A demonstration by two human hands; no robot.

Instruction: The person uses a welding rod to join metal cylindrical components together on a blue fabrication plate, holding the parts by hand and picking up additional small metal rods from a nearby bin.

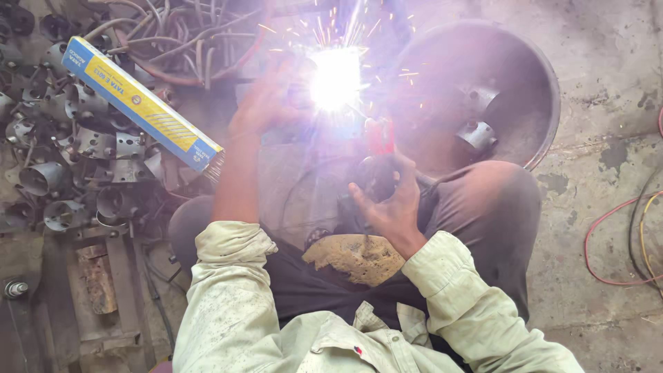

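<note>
At far left lie steel brackets (90, 145) and a blue-yellow electrode box (141, 103). My left hand (266, 103) steadies the workpiece beside the welding arc (336, 77), grip lost in glare. My right hand (390, 204) curls around the red-tipped electrode holder (380, 148): rigid, probably hot, best held by its insulated handle.

A white welding arc (336, 77) burns at top centre, blown out so nothing shows inside it. Its violet haze washes over my left hand (266, 100) and the big metal pan (535, 90), flattening contrast there. Sparks streak as short lines. The edges sit dimmer, the picture slightly soft.
</note>
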